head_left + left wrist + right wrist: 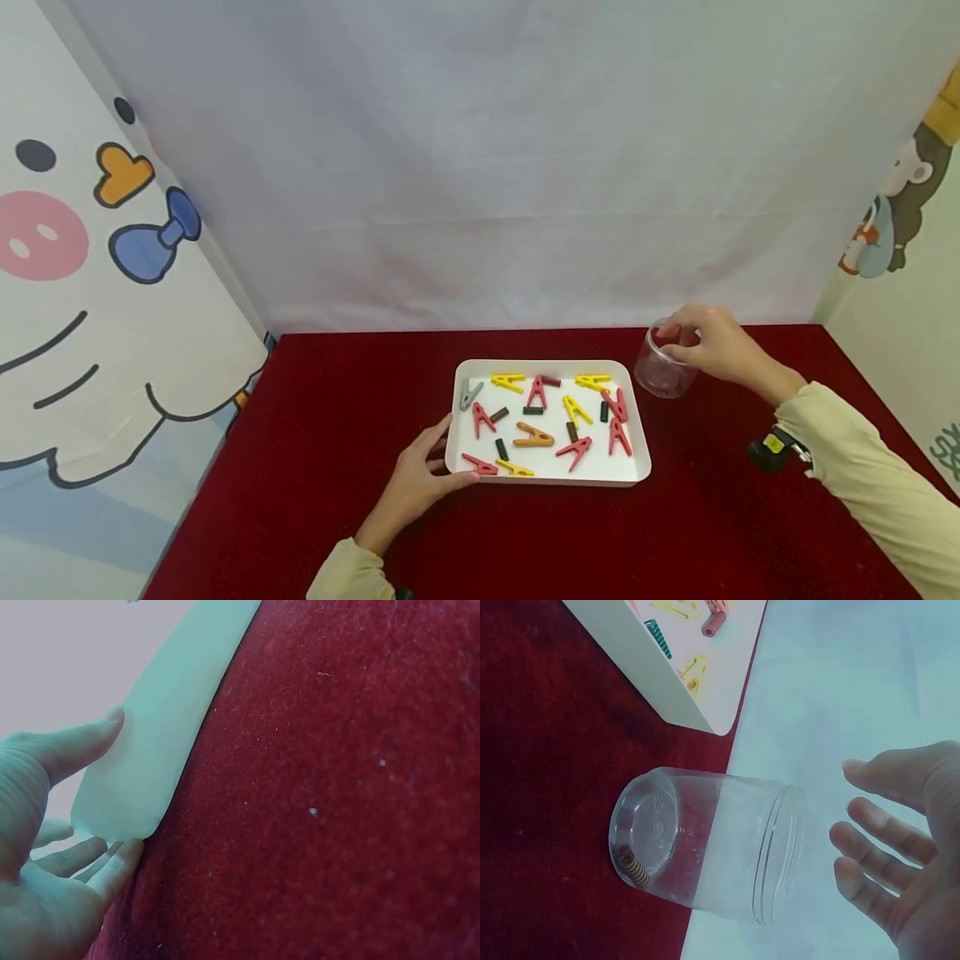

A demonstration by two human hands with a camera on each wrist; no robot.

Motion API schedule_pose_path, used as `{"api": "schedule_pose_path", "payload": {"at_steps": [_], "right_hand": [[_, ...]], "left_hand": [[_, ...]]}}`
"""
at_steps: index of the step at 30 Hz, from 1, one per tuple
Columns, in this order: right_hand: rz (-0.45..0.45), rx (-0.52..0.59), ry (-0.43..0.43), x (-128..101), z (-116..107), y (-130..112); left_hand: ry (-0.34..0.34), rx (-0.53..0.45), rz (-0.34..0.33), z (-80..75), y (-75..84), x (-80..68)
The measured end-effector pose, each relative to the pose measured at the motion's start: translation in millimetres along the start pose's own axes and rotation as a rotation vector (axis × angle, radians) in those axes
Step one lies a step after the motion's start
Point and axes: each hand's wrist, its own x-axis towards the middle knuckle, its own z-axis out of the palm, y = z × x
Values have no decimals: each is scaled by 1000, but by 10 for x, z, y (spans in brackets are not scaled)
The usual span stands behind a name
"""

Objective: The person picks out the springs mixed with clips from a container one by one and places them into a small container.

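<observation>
- I see my left hand (420,483) at the near left corner of the white tray (633,475). The thumb lies on the rim and the fingers are along the left wall. They are only lightly bent, so this hand steadies the tray and is not clenched.
- The tray rests on the red cloth (337,400) with its long axis going left to right, and it is near the middle of the table.
- In the tray I count about six red clips, for example one (537,390). There are also four yellow clips (508,382), one grey clip (469,393) and one orange clip (533,436). About six small dark springs (501,449) lie between them.
- The clear jar (663,367) stands just beside the far right corner of the tray, with its mouth up.
- My right hand (712,343) is over the mouth of the jar. In the right wrist view its fingers (870,859) are spread and apart from the rim, so the grip is released.
- The right wrist view shows one spring (632,868) at the bottom of the jar (705,844), which the head view does not make clear.
- The left wrist view shows only the tray wall (161,742), the cloth and my fingers (112,866) under the corner.
</observation>
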Motion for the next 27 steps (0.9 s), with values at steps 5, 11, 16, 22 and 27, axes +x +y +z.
{"api": "schedule_pose_path", "payload": {"at_steps": [5,11,16,22,27], "right_hand": [[-9,10,-9,-7,35,-3],[19,14,-49,-6,84,-66],[49,33,-93,10,110,-142],[58,44,-141,3,147,-207],[37,4,-145,-27,210,-233]], "left_hand": [[-4,-13,6,-9,95,-24],[2,-26,16,-7,57,-15],[-1,-32,13,-12,49,-21],[-1,-22,8,-20,61,-37],[-2,-20,9,-32,73,-39]]}}
